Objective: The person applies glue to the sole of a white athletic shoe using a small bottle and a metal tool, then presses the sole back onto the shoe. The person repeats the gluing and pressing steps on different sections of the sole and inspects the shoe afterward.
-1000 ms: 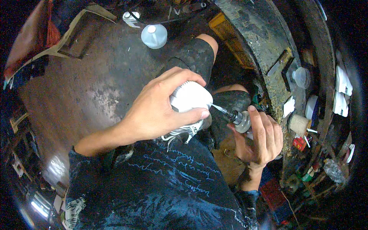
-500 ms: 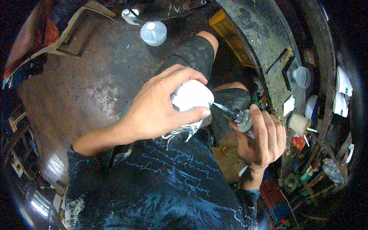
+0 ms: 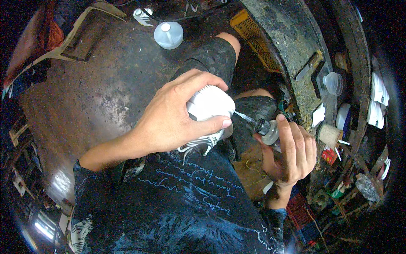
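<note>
A white shoe [image 3: 210,105] with a ribbed sole edge is held up in front of me, over my lap. My left hand [image 3: 179,112] wraps round its rounded end, fingers on the far side and thumb on the near side. Black-and-white striped material and laces [image 3: 206,143] show below that thumb. My right hand [image 3: 289,150] grips a small clear squeeze bottle [image 3: 271,133] with a dark collar. Its thin, pale nozzle [image 3: 245,117] points left, with the tip at or very near the shoe's edge. The bottle's rear part is hidden by my fingers and palm.
On the dark floor ahead stand a round translucent jug [image 3: 168,36] and a white can [image 3: 143,17]. A yellow crate [image 3: 253,38] lies beyond my knees. To the right, a worn bench [image 3: 292,46] carries a knife [image 3: 309,65], a clear plastic cup [image 3: 333,83] and a thread spool [image 3: 330,135].
</note>
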